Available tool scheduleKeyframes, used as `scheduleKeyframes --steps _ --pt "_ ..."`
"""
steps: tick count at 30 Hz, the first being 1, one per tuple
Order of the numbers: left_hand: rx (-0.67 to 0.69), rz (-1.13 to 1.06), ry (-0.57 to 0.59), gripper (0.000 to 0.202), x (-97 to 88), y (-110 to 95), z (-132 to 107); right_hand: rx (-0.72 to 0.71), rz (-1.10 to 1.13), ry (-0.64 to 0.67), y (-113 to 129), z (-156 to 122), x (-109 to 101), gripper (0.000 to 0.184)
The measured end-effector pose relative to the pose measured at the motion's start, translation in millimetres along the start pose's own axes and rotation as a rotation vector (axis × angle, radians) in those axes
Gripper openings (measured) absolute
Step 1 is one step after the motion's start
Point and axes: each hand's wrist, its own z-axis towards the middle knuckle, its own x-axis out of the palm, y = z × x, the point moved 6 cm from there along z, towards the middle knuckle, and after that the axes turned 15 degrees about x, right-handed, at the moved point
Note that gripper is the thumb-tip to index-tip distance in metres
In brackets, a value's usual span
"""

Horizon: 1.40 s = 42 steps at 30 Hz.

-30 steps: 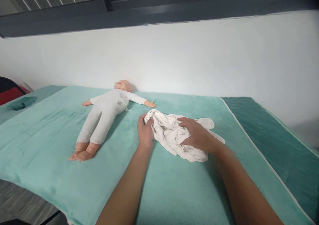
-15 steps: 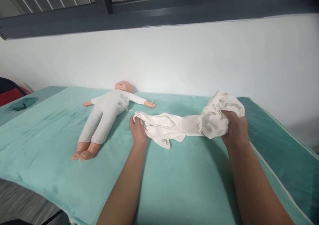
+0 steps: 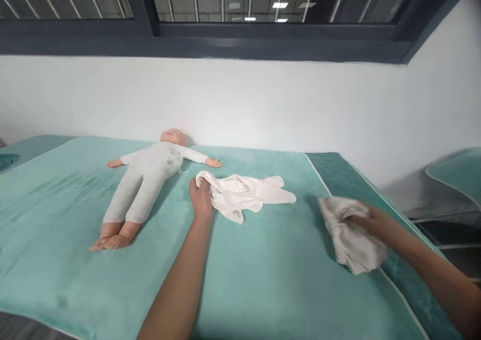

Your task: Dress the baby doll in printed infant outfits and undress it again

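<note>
My left hand [image 3: 202, 199] is closed on one end of a white baby garment [image 3: 240, 192], which lies loosely spread on the green cover, its far end pointing right. My right hand [image 3: 370, 222] grips a bunched white patterned baby garment [image 3: 349, 234], held over the right part of the cover. Motion smears this hand and the cloth, so the garment's exact kind cannot be made out. A baby doll [image 3: 154, 172] in a white suit rests on its back to the left, arms stretched out, feet towards me.
The soft green cover [image 3: 270, 280] spreads under everything, with a darker green strip [image 3: 330, 169] beyond a pale seam on the right. A white wall [image 3: 244, 104] and a dark window frame [image 3: 263, 41] rise behind. A green-topped seat [image 3: 458, 174] stands at the far right.
My right hand has pulled the patterned garment away to the right and towards me, apart from the white one. The left hand keeps its hold. The view has turned rightward.
</note>
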Motion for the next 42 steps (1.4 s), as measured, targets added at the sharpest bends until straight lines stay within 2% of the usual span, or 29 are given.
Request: scheduleKeyframes --steps 2,4,6,8,9,11,14,15,17,19,21,24,26,29,31,33,36,39,42 --pt "-0.006 0.009 0.018 0.025 -0.7 -1 -2 -0.056 -0.181 0.089 -17 8 11 0.016" --pt "-0.017 0.019 0.053 0.026 -1.5 -3 -3 -0.085 -0.285 0.150 -25 15 15 0.030" --pt "-0.038 0.034 0.130 0.025 0.3 -10 -4 -0.104 -0.350 0.165 -20 18 10 0.053" --pt "-0.056 0.045 0.226 0.022 5.3 -25 -3 -0.159 -0.401 0.158 0 13 3 0.073" --pt "-0.052 0.049 0.283 0.019 9.6 -37 -1 -0.208 -0.414 0.162 14 5 3 0.078" --pt "0.000 0.062 0.431 0.016 22.4 -73 0 -0.331 -0.417 0.221 49 -21 13 0.077" --pt "0.213 0.154 0.849 0.013 53.6 -145 -14 -0.410 -0.352 0.348 105 -70 51 0.065" --pt "0.241 0.157 0.940 0.012 61.1 -168 -22 -0.459 -0.296 0.383 125 -87 66 0.062" --pt "0.282 0.148 1.074 0.010 72.2 -208 -36 -0.586 -0.183 0.417 166 -116 92 0.062" --pt "0.335 0.160 1.148 0.006 77.3 -237 -46 -0.651 -0.098 0.399 199 -133 108 0.061" --pt "0.377 0.145 1.086 0.004 74.3 -256 -42 -0.666 -0.006 0.390 225 -138 115 0.043" --pt "0.479 0.124 0.860 0.008 56.2 -270 -20 -0.654 0.001 0.345 246 -136 112 0.021" --pt "0.642 0.256 0.811 0.012 44.1 -273 -9 -0.670 -0.040 0.226 255 -134 102 0.020" --pt "0.901 0.636 0.831 0.023 32.7 -269 -6 -0.676 -0.084 0.076 261 -133 84 0.027" --pt "0.993 0.829 0.807 0.032 27.0 -266 -7 -0.663 -0.126 0.038 261 -133 76 0.032" --pt "1.022 0.878 0.782 0.038 23.2 -264 -9 -0.657 -0.185 0.017 259 -133 70 0.032" --pt "0.925 0.643 0.794 0.036 20.0 -267 -12 -0.657 -0.270 0.008 255 -132 63 0.024" --pt "0.603 0.268 0.762 0.022 15.5 -267 -8 -0.692 -0.260 -0.018 254 -133 54 0.011" --pt "0.314 0.134 0.734 0.009 12.5 -260 -7 -0.667 -0.141 -0.016 246 -128 48 0.015"
